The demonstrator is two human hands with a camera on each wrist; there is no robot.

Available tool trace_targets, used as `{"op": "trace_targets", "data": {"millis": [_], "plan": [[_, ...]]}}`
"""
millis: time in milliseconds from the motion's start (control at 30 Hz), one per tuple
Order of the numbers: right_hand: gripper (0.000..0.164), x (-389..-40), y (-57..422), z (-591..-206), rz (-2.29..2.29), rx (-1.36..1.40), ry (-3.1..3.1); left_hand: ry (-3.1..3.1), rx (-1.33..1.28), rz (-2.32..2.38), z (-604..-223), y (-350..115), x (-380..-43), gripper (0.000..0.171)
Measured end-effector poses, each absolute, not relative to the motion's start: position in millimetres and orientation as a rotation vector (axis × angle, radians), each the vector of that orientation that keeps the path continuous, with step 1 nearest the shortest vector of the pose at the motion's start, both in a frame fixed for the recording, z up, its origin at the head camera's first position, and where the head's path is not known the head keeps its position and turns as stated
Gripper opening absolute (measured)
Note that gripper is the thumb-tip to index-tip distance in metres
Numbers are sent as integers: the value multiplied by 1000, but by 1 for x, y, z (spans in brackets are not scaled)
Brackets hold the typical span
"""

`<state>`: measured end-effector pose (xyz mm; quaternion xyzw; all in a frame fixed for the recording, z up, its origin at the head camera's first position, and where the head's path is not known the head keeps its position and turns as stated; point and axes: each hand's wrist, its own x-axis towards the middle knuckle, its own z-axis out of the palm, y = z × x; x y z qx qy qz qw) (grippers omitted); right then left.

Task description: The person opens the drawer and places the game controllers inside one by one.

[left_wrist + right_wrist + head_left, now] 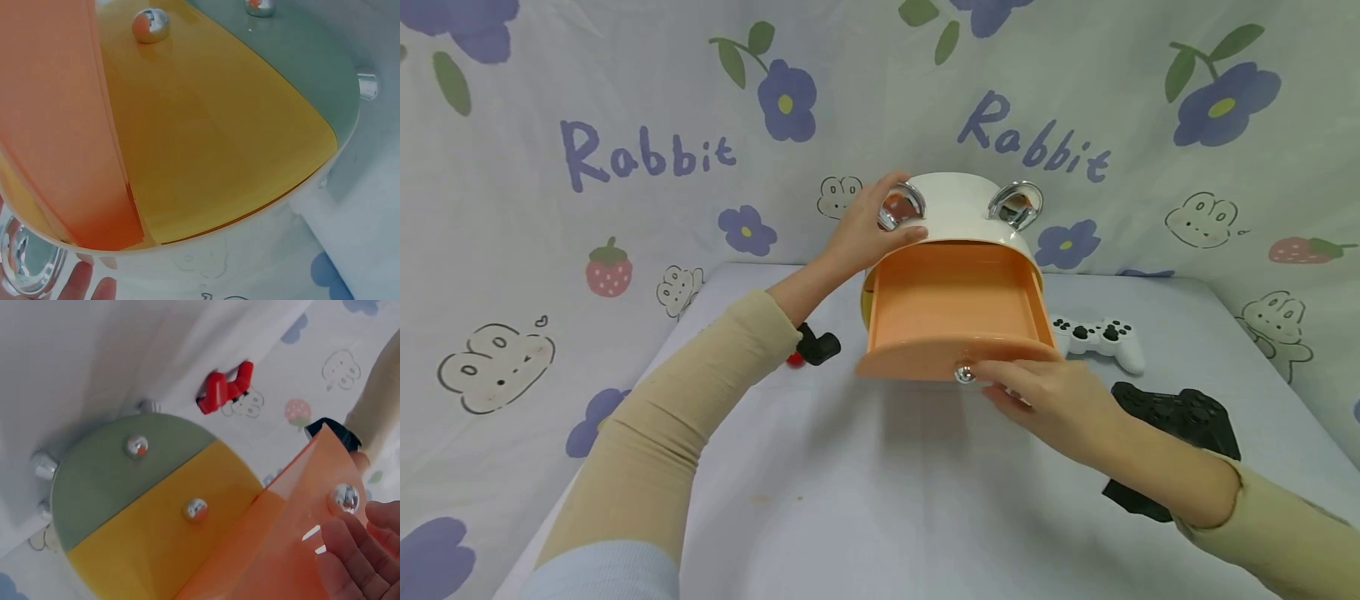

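Note:
A rounded white drawer cabinet [958, 196] with two chrome loops stands on the table. Its top orange drawer [955, 300] is pulled out towards me. My left hand [868, 229] holds the cabinet's upper left, thumb on the white front and fingers about the left chrome loop [901, 206]. With thumb and fingers, my right hand [1060, 404] pinches the round chrome knob [965, 373] on the drawer front. Below it, the wrist views show a yellow drawer [212, 131] and a green drawer [106, 487], both pushed in, each with its own chrome knob.
A white game controller [1097, 337] lies right of the cabinet. Nearer me, a black game controller [1180, 412] is partly behind my right forearm. A red object [225, 387] lies left of the cabinet. A printed rabbit-and-flower cloth [647, 83] hangs behind.

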<state>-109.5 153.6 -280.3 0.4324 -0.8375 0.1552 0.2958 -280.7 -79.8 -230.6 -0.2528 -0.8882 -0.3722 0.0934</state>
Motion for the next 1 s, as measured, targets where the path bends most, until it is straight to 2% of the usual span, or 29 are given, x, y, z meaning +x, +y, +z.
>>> {"op": "trace_targets", "data": {"millis": [67,133,200,433,533,567,1000], "plan": [[34,-106,160,-277,417,1119,-2258,-2629,-757,-1111,-231,-80,-281,75],[38,-104,169,-274,430,1087,-2285,-2624,-758,-1113,-231,-80,-281,75],[21,-103,178,-271,436,1050,-2309,-2622,-759,-1109,-231,-80,-281,74],[18,-102,217,-260,357,876,-2432,-2620,-757,-1101,-231,-80,-281,74],[24,-103,235,-257,340,799,-2480,-2621,-753,-1106,-231,-80,-282,74],[33,-104,240,-256,327,766,-2497,-2621,-755,-1109,-231,-80,-282,74],[48,-114,309,-270,227,519,-2697,-2626,-760,-1110,-231,-79,-282,74]]}}
